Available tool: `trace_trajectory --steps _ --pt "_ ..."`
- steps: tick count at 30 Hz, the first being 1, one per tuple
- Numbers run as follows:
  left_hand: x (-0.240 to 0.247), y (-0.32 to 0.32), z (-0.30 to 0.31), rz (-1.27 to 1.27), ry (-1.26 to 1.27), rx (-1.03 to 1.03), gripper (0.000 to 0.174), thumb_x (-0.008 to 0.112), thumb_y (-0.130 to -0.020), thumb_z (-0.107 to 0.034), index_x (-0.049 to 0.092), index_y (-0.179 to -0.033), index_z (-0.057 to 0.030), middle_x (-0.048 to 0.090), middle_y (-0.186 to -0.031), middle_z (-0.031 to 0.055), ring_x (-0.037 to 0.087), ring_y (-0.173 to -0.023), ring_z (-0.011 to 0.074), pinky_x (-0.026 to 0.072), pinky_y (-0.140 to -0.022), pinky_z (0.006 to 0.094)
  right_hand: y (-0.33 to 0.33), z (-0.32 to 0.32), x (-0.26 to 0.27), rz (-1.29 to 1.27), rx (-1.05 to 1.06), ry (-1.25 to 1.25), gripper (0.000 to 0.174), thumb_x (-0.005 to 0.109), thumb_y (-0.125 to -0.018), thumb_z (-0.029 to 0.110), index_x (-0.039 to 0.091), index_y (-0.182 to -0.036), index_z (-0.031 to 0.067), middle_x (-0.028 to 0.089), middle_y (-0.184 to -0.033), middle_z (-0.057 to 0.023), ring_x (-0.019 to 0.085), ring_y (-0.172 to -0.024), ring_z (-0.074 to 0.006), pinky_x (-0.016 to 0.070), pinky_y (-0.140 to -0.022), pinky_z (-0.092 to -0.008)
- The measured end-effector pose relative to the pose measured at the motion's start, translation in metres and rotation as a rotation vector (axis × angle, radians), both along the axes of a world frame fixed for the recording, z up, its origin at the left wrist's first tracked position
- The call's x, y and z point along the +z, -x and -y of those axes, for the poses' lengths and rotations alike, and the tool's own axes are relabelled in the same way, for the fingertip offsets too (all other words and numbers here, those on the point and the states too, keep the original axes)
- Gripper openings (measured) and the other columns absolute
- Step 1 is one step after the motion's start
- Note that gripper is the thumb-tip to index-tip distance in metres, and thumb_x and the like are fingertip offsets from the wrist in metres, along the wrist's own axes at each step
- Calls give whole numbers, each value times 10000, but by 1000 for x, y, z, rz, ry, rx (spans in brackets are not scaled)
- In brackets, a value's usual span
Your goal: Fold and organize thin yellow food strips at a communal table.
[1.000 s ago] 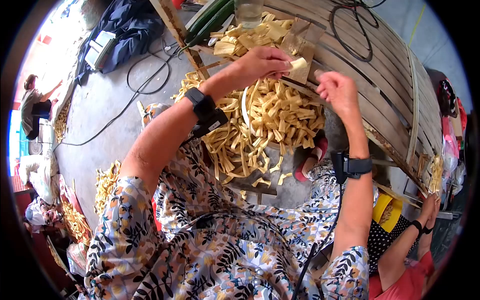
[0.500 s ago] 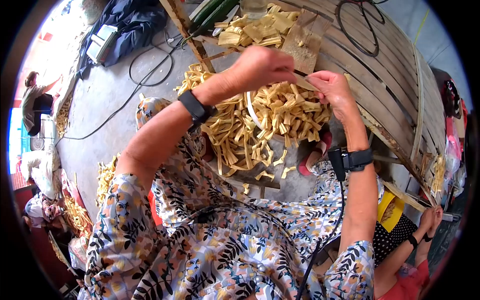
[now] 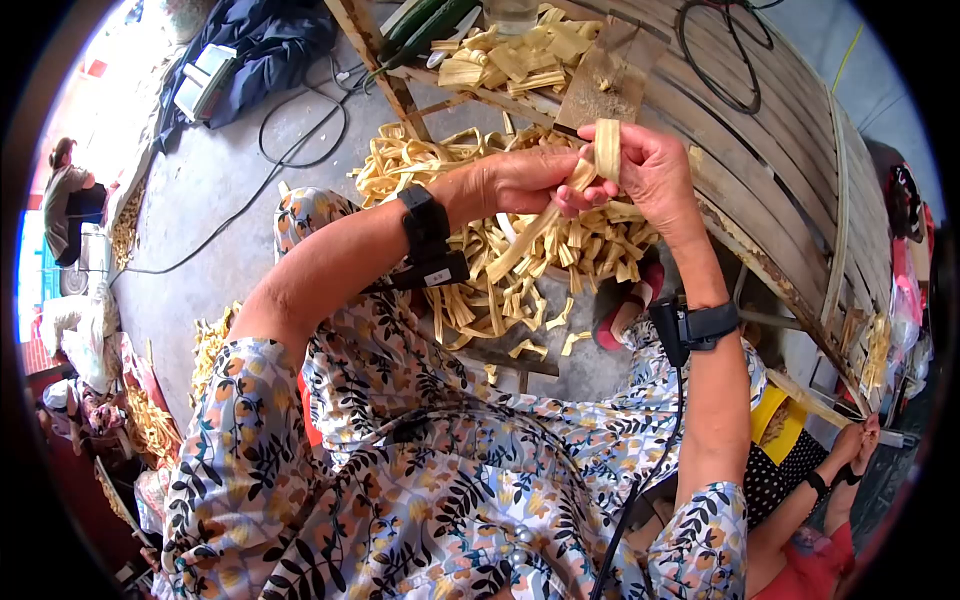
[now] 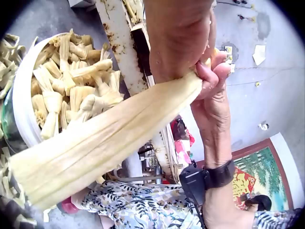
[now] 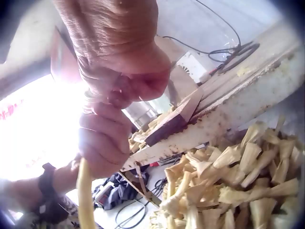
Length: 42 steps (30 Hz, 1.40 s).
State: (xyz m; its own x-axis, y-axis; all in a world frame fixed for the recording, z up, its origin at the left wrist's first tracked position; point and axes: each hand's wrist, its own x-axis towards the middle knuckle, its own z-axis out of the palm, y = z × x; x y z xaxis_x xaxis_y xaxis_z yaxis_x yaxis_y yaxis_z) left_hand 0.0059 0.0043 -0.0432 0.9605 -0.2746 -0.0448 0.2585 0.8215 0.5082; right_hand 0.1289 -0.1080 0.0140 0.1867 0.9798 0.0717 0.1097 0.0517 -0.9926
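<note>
A pale yellow husk-like strip [image 3: 530,243] [image 4: 105,140] [image 5: 85,195] hangs from my left hand [image 3: 530,182] [image 4: 178,43] [image 5: 104,138], whose fingers are curled round it. My right hand [image 3: 655,180] [image 4: 213,102] [image 5: 124,62] pinches the strip's other part, which loops upright between the two hands. The hands meet above a heap of knotted pieces [image 3: 590,240] [image 4: 78,71] [image 5: 248,167] in a white-rimmed bucket [image 4: 21,95]. Where the fingers meet, the fold is partly hidden.
Flat strips [image 3: 520,55], a wooden block [image 3: 605,85] and green cucumbers [image 3: 430,30] lie on the slatted table [image 3: 760,170]. Cables coil there and on the floor. Another person's hands [image 3: 858,440] show at the right, and a seated person [image 3: 72,205] at far left.
My left hand has turned and dropped, with the strip's tail now hanging toward the lower left. My right hand has moved up and left to meet it, and the strip now forms a loop.
</note>
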Motion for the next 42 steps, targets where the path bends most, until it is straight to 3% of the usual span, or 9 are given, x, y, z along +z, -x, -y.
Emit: trace_trajectory --steps 4,7,10,17,25,28,33,38,42 --pt "2 4 12 24 -55 75 319 425 -913 -275 534 -951 22 509 -675 -3 402 -504 0 341 -457 132 -1 4 6 135 37 129 259 636 -783 203 617 -964 18 620 -718 -2 515 -524 -53 418 -469 -191" --pt "6 -2 12 -80 -108 291 309 451 -903 -261 548 -958 28 532 -676 21 432 -513 19 369 -465 147 3 0 -10 178 -95 -208 227 629 -784 179 621 -937 13 623 -699 -17 543 -536 -81 407 -470 -223" --pt "18 -6 13 -234 -454 631 267 480 -891 -213 558 -935 39 556 -701 38 464 -526 41 400 -481 161 -2 1 -8 897 -395 -247 187 633 -773 159 625 -881 6 599 -618 -31 573 -571 -95 406 -479 -247" --pt "35 4 6 -33 -1206 928 202 510 -875 -158 587 -857 27 578 -643 35 543 -515 56 447 -435 190 -6 -11 -7 156 -185 220 102 624 -780 115 642 -741 22 479 -495 29 388 -442 -41 326 -411 -229" --pt "32 4 12 41 -1620 859 235 518 -865 -198 487 -963 13 594 -657 111 590 -536 118 449 -442 235 3 -10 -19 474 -275 103 77 627 -731 97 627 -712 23 472 -478 -17 410 -456 -58 344 -430 -254" --pt "35 6 7 -39 -1341 760 190 483 -864 -162 468 -970 -5 563 -625 77 545 -487 93 428 -424 236 15 -3 -10 709 -315 -63 83 619 -739 98 633 -745 17 489 -491 -10 418 -469 -48 348 -435 -238" --pt "32 5 -2 -35 -680 615 169 476 -867 -169 512 -955 -29 506 -627 -2 460 -508 44 371 -462 178 5 -2 6 148 -413 -93 111 632 -750 96 635 -749 -15 472 -539 66 376 -454 -21 281 -408 -188" --pt "43 4 10 -74 -606 630 282 451 -906 -274 514 -950 -2 346 -607 -62 312 -516 20 261 -463 168 -17 -10 9 -234 -564 -89 115 650 -735 84 628 -766 -24 461 -539 47 361 -462 -18 245 -422 -167" --pt "50 7 15 26 -1086 672 301 459 -901 -305 527 -940 -14 335 -608 -65 334 -538 12 283 -470 167 -26 -6 6 -257 -537 -94 136 655 -738 89 631 -798 -31 475 -561 38 373 -477 -24 264 -439 -167"
